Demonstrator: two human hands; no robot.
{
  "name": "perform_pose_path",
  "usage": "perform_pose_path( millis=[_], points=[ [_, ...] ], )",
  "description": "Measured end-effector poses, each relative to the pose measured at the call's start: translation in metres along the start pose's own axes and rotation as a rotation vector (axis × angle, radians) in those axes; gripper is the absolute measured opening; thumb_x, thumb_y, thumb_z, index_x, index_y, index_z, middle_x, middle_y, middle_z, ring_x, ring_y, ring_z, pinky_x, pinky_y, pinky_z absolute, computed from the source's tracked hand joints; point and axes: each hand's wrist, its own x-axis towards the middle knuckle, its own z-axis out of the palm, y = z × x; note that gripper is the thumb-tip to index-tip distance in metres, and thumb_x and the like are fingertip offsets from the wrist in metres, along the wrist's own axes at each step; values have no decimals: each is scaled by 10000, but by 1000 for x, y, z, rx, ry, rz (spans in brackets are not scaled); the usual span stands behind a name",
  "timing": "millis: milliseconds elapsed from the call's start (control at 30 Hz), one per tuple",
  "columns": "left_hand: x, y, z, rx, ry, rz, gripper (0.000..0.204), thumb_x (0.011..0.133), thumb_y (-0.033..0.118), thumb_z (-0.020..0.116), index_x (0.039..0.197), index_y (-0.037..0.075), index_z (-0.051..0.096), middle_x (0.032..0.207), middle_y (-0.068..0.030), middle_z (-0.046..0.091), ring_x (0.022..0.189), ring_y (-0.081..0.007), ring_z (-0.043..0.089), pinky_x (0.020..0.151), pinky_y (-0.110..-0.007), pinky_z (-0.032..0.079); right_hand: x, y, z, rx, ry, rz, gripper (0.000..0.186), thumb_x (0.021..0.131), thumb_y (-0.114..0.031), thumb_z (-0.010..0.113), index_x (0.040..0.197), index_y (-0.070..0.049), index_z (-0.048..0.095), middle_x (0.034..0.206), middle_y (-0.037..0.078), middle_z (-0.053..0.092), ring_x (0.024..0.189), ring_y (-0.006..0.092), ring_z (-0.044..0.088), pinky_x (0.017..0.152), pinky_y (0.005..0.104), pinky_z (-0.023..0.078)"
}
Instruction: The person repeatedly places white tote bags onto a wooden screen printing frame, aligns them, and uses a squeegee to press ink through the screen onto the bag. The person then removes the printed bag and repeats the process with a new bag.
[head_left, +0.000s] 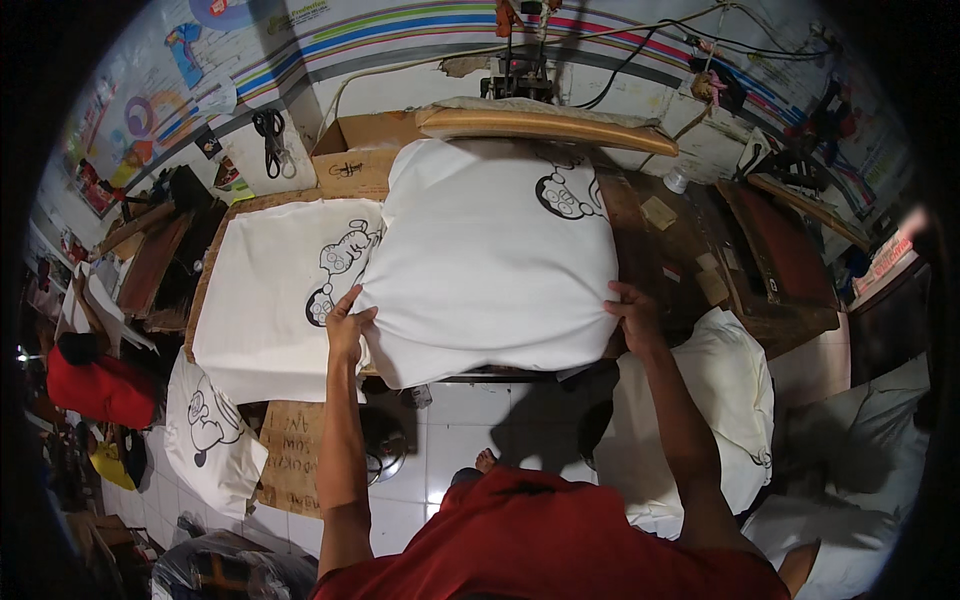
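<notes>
A white cloth (pixel 490 250) with a black line drawing of cartoon figures near its far right corner is spread over a raised board in front of me. My left hand (pixel 350 325) is closed on its left edge, thumb and fingers pinching the fabric. On the opposite edge, my right hand (pixel 633 315) pinches the cloth in the same way. Soft creases run across the fabric between the two hands. Beside my left hand lies a second white cloth (pixel 265 290), flat on the table, with a similar drawing along its right side.
A long padded board (pixel 550 130) lies behind the cloth, next to a cardboard box (pixel 352 172). White fabric is heaped at lower right (pixel 700 420), and a printed white piece (pixel 215 435) hangs at lower left. A person in red (pixel 100 385) is at far left.
</notes>
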Motion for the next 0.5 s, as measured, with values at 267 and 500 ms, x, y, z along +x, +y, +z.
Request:
perform_pose_path(
  millis=[267,500],
  points=[
    [1,-25,-40,56,-66,-83,395,742,-134,586,1119,-24,628,884,-84,632,713,-136,588,655,-259,526,-17,37,0,-188,-29,61,219,790,-3,639,1007,-26,656,822,23,620,745,100,590,673,237,483],
    [-24,-25,-58,37,7,-155,393,702,-112,541,1069,-20,649,754,-58,599,612,-122,549,572,-256,537,-51,50,3,-226,-68,142,242,763,6,664,1004,-20,667,757,-13,590,693,60,553,644,211,457]
  ],
)
